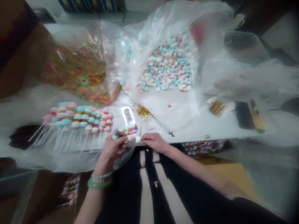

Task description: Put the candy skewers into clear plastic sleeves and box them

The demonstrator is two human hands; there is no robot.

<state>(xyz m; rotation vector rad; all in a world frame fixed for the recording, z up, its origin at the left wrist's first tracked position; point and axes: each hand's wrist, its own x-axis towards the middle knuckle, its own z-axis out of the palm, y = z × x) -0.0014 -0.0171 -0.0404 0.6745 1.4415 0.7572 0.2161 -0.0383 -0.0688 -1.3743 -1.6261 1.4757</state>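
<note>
Two hands (153, 142) — one clear plastic bag (123, 158) between.

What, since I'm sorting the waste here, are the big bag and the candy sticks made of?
The big bag looks like thin clear plastic film, glossy and crinkled. The candy sticks look like smooth, pale, translucent plastic, though blur leaves that open.

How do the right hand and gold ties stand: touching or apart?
Apart: the head view shows white surface between the right hand and the gold ties.
</note>
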